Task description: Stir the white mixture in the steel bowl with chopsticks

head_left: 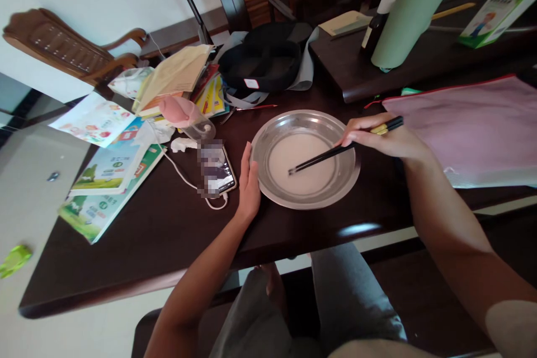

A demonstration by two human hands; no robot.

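A shallow metal bowl (351, 179) stands on the dark table, with a milky, whitish liquid (310, 151) in its bottom. In my right hand (377, 134) is a pair of black chopsticks (323, 155) with gold bands near the upper ends. The chopsticks slant down to the left, and their tips are at the liquid. My left hand (249, 187) lies along the bowl's left outer side, touching it near the rim with fingers stretched out. Just left of that hand is a phone (218, 168) with a lit screen and a white cable plugged in.
Left on the table (168, 246) are books (104, 173), papers and a pink-lidded clear bottle (187, 114). A black bag (260, 61) sits behind the bowl. To the right lie a pink zip pouch (465, 128), a green cylinder (419, 11) and a box (499, 8).
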